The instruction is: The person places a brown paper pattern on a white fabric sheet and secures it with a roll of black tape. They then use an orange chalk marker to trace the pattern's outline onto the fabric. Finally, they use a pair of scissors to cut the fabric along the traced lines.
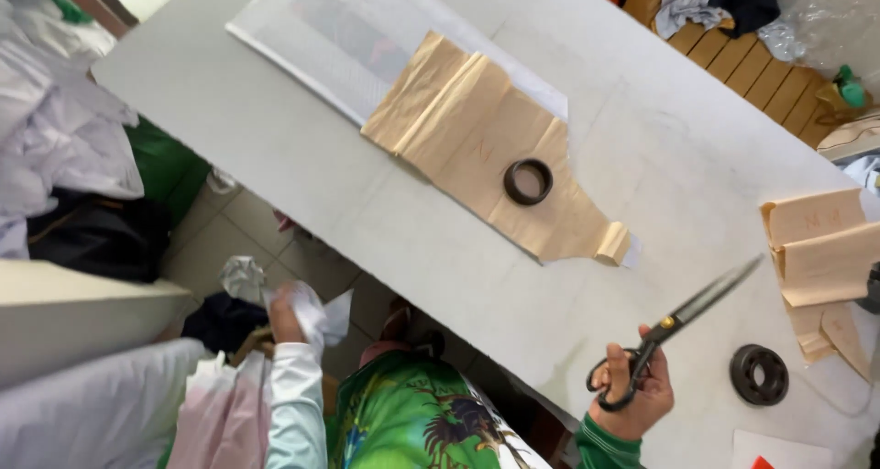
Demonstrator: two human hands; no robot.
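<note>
My right hand [634,391] grips black scissors [683,322] by the handles, blades shut and pointing up and to the right above the grey table [275,139]. Below the table's edge my left hand [286,318] holds crumpled white fabric scraps [312,308]. On the table lies a brown paper pattern [477,130] over white fabric [321,38], with a black ring weight [528,181] resting on it. A second black ring weight [759,375] sits to the right of the scissors.
More brown paper pattern pieces [820,249] lie at the right edge. White cloth heaps [55,121] are piled at the left, a dark bag [92,235] beneath them. Wooden slats [752,66] with clothes stand beyond the table. Tiled floor [238,231] shows below.
</note>
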